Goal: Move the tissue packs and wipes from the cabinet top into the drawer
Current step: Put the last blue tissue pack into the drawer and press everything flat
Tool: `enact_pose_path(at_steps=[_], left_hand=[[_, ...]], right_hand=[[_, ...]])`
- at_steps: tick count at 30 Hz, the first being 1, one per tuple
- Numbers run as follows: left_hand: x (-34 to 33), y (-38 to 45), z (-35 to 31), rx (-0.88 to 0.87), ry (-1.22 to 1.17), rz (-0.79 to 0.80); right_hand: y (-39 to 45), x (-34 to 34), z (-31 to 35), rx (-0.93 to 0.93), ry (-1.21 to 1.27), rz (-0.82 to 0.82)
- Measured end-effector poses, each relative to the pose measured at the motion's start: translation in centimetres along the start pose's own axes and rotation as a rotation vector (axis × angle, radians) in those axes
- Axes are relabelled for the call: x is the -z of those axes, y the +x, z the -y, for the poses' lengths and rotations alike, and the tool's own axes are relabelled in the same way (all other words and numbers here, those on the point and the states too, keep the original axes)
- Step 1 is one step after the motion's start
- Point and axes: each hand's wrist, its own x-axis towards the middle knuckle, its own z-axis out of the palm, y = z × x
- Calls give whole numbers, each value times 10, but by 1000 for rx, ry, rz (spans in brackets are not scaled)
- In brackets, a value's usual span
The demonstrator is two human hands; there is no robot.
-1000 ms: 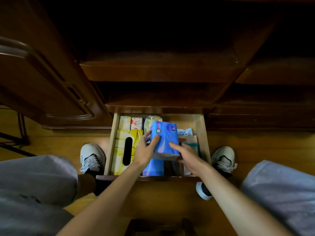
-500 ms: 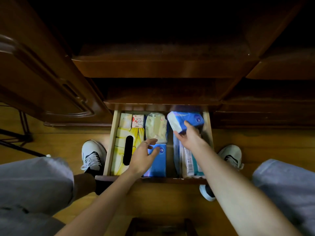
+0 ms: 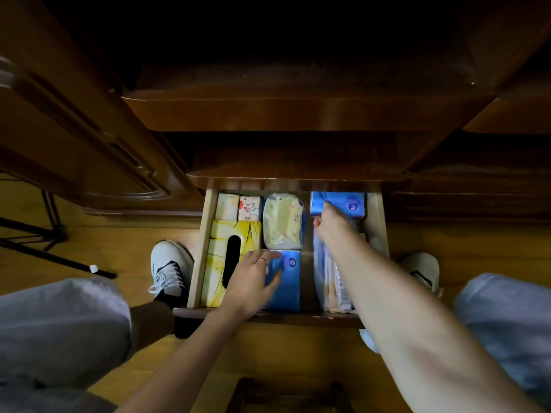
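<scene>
Right hand (image 3: 331, 225) is reaching to the back right corner of the drawer, fingers curled onto the near edge of a blue tissue pack (image 3: 346, 204) that lies flat against the back wall; whether it is gripping or just pressing, hard to tell from here. Left hand (image 3: 253, 281) is spread loosely, fingers apart, resting on the second blue pack (image 3: 287, 281) at the front middle and clasping nothing.

Biggest thing in view: the dark wooden cabinet (image 3: 268, 111), its ledge hanging over the pulled-out drawer (image 3: 198, 263). Inside, the yellow tissue box (image 3: 217, 263) with its black oval slot fills the left side. Right side, under the forearm, a bundle of blue-and-white packs (image 3: 331, 278) runs front to back. Middle rear, a pale yellow wipes pouch (image 3: 281, 222), touching the front blue pack. Back left corner, two small packets (image 3: 238, 207) side by side. White sneakers (image 3: 170, 266) stand on the floor on either side of the drawer.
</scene>
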Motion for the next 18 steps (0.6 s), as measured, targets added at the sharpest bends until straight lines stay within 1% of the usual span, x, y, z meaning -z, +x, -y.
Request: enact_pose_path(at_steps=[1, 3, 4, 6, 9, 11, 12, 14, 16, 18], left_hand=[[-1, -1, 1, -14, 7, 16], [-2, -4, 4, -55, 15, 60], [-3, -6, 6, -70, 19, 90], [-4, -12, 7, -69, 41, 170], [-9, -21, 11, -90, 132, 272], [-11, -23, 12, -108, 146, 275], [-10, -23, 13, -111, 136, 266], [-10, -24, 14, -117, 125, 259], [-10, -27, 14, -121, 133, 255], [-10, -29, 15, -138, 145, 231]], right_hand=[[0, 2, -1, -8, -58, 16], [15, 6, -3, 62, -250, 48], [19, 10, -4, 117, -378, 29], [22, 20, -2, 205, -542, -27], [21, 29, 5, 311, -717, -29], [16, 31, 8, 454, -923, -85], [12, 31, 8, 560, -1049, -157], [10, 33, 3, 776, -1190, -276], [14, 37, -3, 935, -1285, -326], [22, 42, -3, 1016, -1432, -318]])
